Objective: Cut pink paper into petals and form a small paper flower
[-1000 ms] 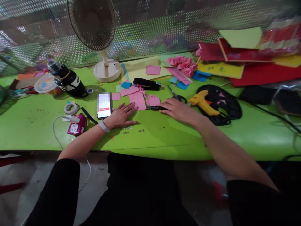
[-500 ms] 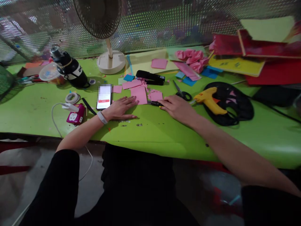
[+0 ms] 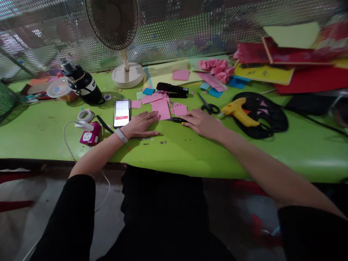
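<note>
My left hand (image 3: 143, 125) lies flat on the green table (image 3: 190, 154), palm down, fingers stretched out and apart. Its fingertips touch the edge of a pile of pink paper squares (image 3: 162, 108). A phone (image 3: 121, 113) with a lit screen lies just left of that hand. My right hand (image 3: 202, 124) rests palm down to the right of the pink pile. Its fingers curl over the end of a slim black and yellow cutter (image 3: 178, 120), which sticks out to the left.
Scissors (image 3: 208, 106), a yellow glue gun (image 3: 239, 111) on a black mat (image 3: 274, 121), a black stapler (image 3: 172, 90), a fan (image 3: 127, 74), a black bottle (image 3: 83, 87), a tape roll (image 3: 85, 115) and a pink charger (image 3: 89, 137) surround the hands. Coloured card (image 3: 299, 78) is stacked back right.
Both hands stay where they were on the table. Only the view has shifted slightly as my head moved.
</note>
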`<state>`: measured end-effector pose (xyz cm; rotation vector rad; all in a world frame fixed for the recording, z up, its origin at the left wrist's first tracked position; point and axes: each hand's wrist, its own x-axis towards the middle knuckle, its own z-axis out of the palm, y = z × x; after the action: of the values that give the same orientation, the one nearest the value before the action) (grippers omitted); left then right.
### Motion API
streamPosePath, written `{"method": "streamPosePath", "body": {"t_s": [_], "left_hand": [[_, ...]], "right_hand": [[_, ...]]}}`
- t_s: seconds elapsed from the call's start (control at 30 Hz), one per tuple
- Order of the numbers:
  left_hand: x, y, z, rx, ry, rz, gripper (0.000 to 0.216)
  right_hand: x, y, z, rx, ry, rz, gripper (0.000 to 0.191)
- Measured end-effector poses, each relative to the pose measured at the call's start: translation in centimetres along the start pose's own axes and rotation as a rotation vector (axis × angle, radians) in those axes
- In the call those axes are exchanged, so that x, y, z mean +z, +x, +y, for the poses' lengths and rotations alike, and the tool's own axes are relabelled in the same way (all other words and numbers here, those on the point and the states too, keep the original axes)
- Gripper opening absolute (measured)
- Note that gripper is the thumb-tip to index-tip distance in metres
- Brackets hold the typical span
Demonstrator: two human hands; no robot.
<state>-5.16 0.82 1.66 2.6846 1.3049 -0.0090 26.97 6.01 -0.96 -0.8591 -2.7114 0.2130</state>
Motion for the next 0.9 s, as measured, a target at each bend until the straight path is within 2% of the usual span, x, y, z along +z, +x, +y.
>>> {"method": "streamPosePath", "body": {"t_s": [0.43, 0.67, 0.9], "left_hand": [[0.2, 0.1, 0.1, -0.001, 0.011, 0.024, 0.105], [0.2, 0.1, 0.2, -0.046, -0.067, 0.102, 0.118], [0.3, 0.4, 0.1, -0.041, -0.035, 0.049, 0.116]], "right_hand": [[0.1, 0.6, -0.8, -0.035, -0.008, -0.017, 0.048], [0.4, 1.6, -1.4, -0.049, -0.021, -0.045, 0.045], [0.8, 2.1, -2.4, -0.03, -0.039, -0.038, 0.041]]}}
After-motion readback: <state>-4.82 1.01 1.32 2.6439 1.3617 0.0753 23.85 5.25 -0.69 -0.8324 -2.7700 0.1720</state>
